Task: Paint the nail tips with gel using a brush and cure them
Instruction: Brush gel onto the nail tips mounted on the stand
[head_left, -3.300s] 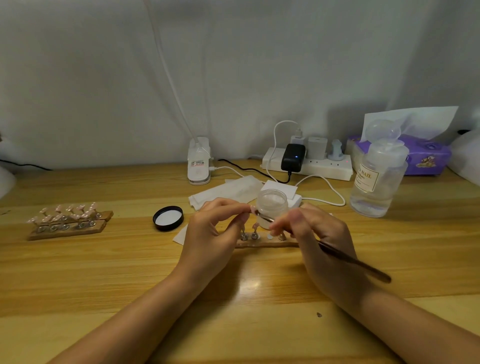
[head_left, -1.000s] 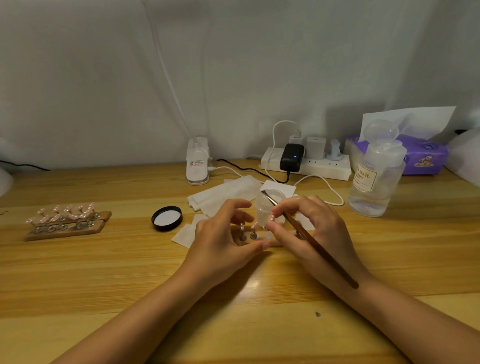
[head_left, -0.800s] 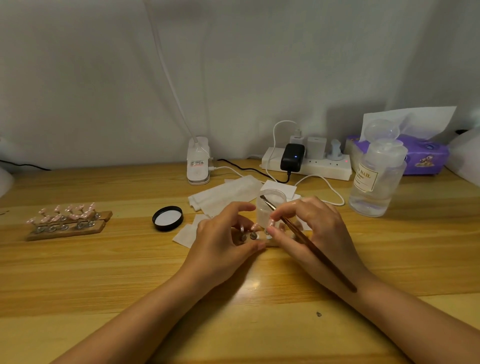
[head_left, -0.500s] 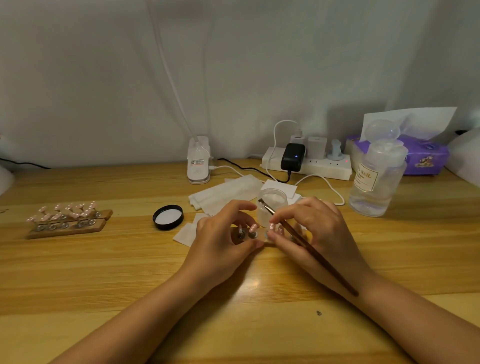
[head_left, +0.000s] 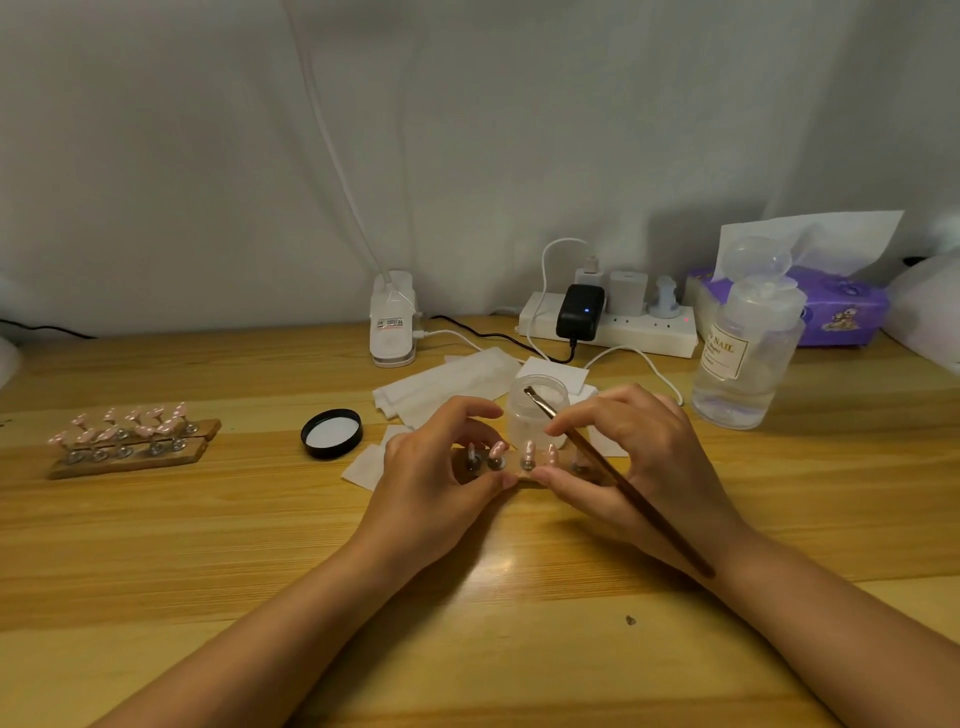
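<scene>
Nail tips (head_left: 528, 453) on a wooden holder (head_left: 524, 475) are pinched by both hands' fingers at frame centre; the brush (head_left: 613, 478) is gripped by the right hand (head_left: 644, 462), the left hand (head_left: 436, 478) beside it.

One head-worn camera is looking forward and down from the person's own seat, facing the wall (head_left: 467, 130) behind the worktop (head_left: 208, 545). It is sitting close above the near edge, with both forearms entering from the bottom and the hands (head_left: 431, 488) meeting mid-frame. The wide lens is bending the worktop's far edge. No second view is sharing the scene.
</scene>
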